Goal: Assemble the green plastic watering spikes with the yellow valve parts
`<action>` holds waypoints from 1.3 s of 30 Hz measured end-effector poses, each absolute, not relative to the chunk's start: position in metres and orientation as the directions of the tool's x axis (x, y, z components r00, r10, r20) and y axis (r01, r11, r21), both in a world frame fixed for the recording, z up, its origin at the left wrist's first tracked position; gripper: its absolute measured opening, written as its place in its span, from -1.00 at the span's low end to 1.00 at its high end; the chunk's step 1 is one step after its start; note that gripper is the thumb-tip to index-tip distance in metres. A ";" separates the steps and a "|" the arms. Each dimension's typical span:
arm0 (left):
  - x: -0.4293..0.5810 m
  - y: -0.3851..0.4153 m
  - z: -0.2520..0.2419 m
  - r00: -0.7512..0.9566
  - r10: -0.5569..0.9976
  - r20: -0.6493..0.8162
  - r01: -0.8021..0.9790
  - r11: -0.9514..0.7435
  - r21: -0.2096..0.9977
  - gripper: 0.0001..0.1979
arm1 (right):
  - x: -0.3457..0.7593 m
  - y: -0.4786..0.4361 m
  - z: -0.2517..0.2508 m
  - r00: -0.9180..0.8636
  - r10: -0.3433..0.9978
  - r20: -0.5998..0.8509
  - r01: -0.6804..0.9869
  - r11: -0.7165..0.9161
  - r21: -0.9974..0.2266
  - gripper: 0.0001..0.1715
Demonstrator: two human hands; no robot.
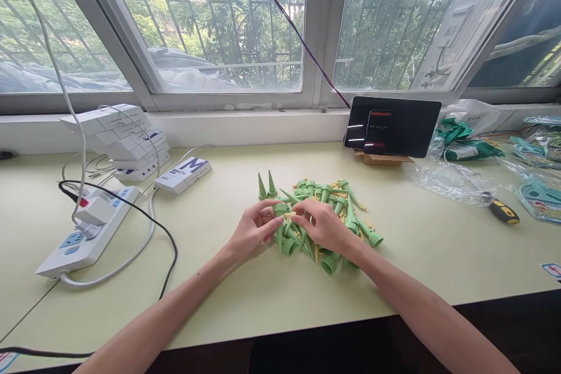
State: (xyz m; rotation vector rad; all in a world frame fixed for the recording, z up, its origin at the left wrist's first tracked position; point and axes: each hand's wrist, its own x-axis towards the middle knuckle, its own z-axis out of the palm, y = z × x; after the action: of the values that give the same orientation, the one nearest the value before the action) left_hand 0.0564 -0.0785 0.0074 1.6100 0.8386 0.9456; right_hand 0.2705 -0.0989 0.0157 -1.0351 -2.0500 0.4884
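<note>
1. Green ribbed-collar plastic spike (281,208) was held at the left side of the pile, collar uppermost.
2. Left hand (256,225): grip nearly closed, thumb and fingers around that collar.
3. Right hand (322,223): grip pinched, thumb against forefinger, on a small yellow fitting (289,217) just beside the collar; whether the two parts touched, could not tell.
4. Beneath and right of the hands lay a loose pile of green spikes (339,204) mixed with yellow fittings.
5. Two green spikes (271,184) stood point-up just beyond the left hand.
6. Worktop (219,298), pale green, carried everything. Left: white power strip (94,239), stacked white boxes (135,146).
7. Far side: dark tablet (407,125), propped. Right: yellow-black screwdriver handle (504,211) near clear plastic wrapping (460,183).
</note>
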 end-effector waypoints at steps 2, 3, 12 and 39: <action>0.056 -0.078 0.007 0.443 0.881 0.166 0.051 -0.209 0.977 -0.62 | 0.270 -0.099 0.015 -0.371 0.804 0.464 0.493 0.594 -0.635 -0.81; 0.056 -0.078 0.007 0.445 0.880 0.165 0.049 -0.208 0.977 -0.62 | 0.270 -0.099 0.014 -0.375 0.801 0.467 0.489 0.598 -0.635 -0.82; 0.057 -0.078 0.006 0.462 0.872 0.162 0.048 -0.207 0.977 -0.62 | 0.269 -0.097 0.015 -0.416 0.778 0.470 0.519 0.628 -0.580 -0.73; 0.056 -0.078 0.005 0.467 0.868 0.168 0.069 -0.225 0.972 -0.63 | 0.271 -0.099 0.014 -0.410 0.798 0.441 0.520 0.602 -0.605 -0.96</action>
State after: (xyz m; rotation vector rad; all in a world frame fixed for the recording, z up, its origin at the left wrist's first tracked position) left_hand 0.0558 -0.0779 0.0049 1.6347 0.8243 0.9237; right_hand 0.2709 -0.0988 0.0140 -1.0372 -2.1041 0.4909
